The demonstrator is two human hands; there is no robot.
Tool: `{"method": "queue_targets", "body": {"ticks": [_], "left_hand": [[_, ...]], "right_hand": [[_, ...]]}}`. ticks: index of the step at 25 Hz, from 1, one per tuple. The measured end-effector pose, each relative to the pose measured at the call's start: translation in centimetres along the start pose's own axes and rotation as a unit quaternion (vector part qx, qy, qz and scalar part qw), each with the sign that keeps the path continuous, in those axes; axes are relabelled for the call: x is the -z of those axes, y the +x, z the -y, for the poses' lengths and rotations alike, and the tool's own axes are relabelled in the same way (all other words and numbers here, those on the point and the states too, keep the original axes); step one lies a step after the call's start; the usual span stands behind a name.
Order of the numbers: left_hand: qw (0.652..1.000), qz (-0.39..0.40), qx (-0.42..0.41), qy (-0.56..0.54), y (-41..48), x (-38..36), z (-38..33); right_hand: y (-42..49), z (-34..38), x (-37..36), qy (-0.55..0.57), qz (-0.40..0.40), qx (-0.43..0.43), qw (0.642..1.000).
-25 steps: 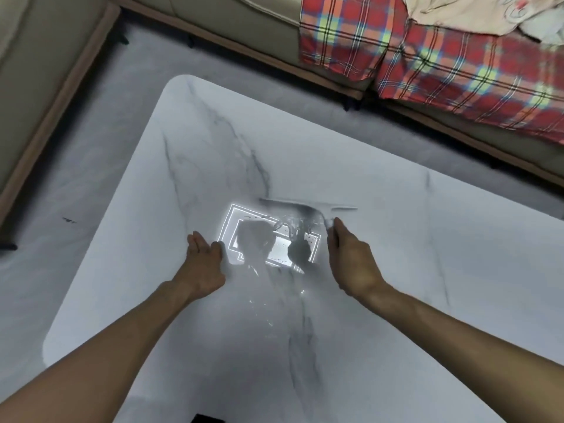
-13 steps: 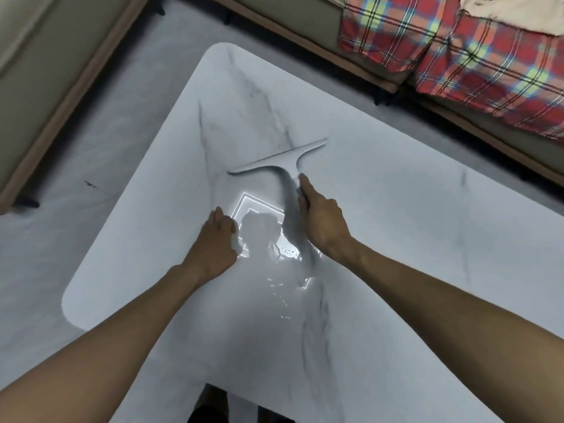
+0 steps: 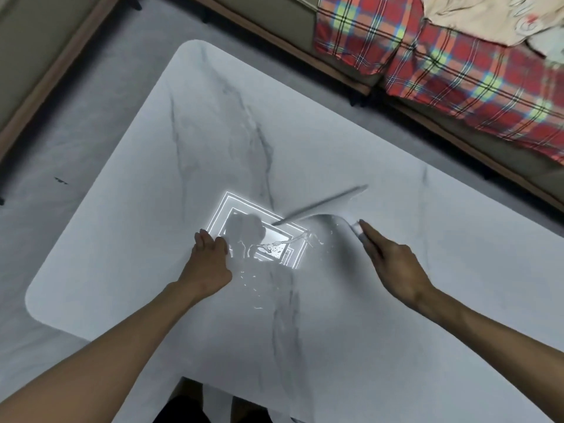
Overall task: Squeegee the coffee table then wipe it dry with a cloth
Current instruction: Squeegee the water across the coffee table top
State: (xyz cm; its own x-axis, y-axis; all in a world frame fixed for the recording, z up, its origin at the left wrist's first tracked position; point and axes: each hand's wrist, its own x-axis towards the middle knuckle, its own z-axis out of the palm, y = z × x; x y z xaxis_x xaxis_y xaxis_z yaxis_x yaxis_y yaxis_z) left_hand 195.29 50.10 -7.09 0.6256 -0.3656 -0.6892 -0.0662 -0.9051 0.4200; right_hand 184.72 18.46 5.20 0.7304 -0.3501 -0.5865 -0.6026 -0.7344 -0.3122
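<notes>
One grip only: right hand (image 3: 393,267) clasps the squeegee (image 3: 320,205) handle, blade axis diagonal ahead-left, water droplets (image 3: 274,250) lying toward the left hand (image 3: 210,257).

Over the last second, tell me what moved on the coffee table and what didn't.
The right hand, gripping the squeegee throughout, pushed it away across the coffee table, then drew it back rightward; its blade is now motion-blurred. The left hand stayed resting on the table.

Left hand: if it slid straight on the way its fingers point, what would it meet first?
Nothing solid, as far as the view shows: ahead of the left hand lies bare coffee table up to its far edge. The squeegee, held by the right hand, sits right of that line.
</notes>
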Motion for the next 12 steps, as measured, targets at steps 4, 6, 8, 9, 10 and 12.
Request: {"method": "queue_targets", "body": {"ticks": [4,6,8,9,10,12], "left_hand": [[1.000,0.016,0.003,0.001,0.2,0.4,0.0],[1.000,0.026,0.010,-0.008,0.5,0.5,0.1],[0.999,0.028,0.016,-0.009,0.6,0.3,0.1],[1.000,0.027,0.016,-0.006,0.6,0.3,0.1],[1.000,0.027,0.014,-0.001,0.6,0.3,0.1],[1.000,0.030,0.008,0.004,0.5,0.4,0.0]], "right_hand": [[10.7,2.7,2.9,0.108,-0.108,-0.030,0.988],[15.2,4.0,4.0,0.153,-0.129,-0.109,0.974],[17.0,4.5,3.7,0.168,-0.129,-0.158,0.964],[16.8,4.5,2.8,0.165,-0.123,-0.166,0.964],[15.9,4.2,1.5,0.142,-0.126,-0.157,0.969],[12.1,3.3,-1.4,0.074,-0.129,-0.113,0.982]]}}
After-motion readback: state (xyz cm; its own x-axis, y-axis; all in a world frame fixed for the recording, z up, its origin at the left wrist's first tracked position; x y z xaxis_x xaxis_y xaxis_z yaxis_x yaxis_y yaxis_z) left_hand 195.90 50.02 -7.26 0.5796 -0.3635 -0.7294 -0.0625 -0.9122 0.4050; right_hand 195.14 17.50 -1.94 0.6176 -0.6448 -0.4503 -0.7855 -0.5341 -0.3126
